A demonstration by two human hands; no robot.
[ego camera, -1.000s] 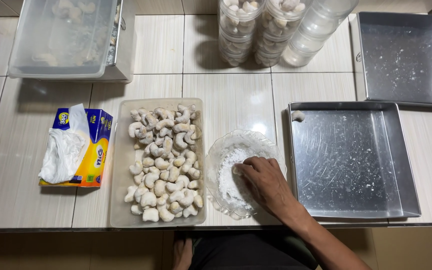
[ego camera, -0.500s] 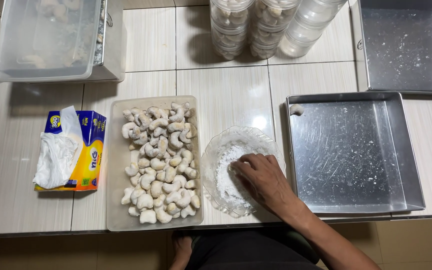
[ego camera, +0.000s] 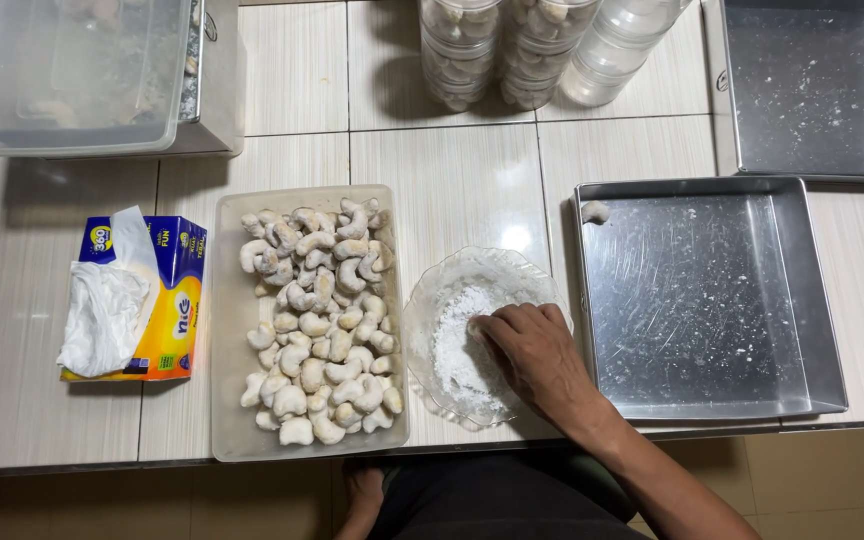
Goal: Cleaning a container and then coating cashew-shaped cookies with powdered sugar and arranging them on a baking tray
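From the head camera we see our right hand (ego camera: 537, 352) resting in the clear glass bowl (ego camera: 482, 335), fingers curled close together and dipped into the white powder (ego camera: 457, 350); whether they pinch a cookie under the powder we cannot tell. Our left hand is out of sight. The bowl sits at the near edge of the tiled counter (ego camera: 452, 180), between the clear tray of crescent cookies (ego camera: 317, 320) and the empty square metal pan (ego camera: 707, 300). We judge the cookies light, dry and brittle, best lifted at their thick middle with gentle fingertips, since the thin horns would likely snap; the powder is loose and would make a grip slippery. One lone cookie (ego camera: 595, 212) lies in the pan's far left corner. Further off stand a tissue box (ego camera: 137, 300), a lidded plastic tub (ego camera: 82, 75), stacked clear jars (ego camera: 512, 45) and a second metal pan (ego camera: 817, 85). The tiles look smooth and glossy, the space tight.
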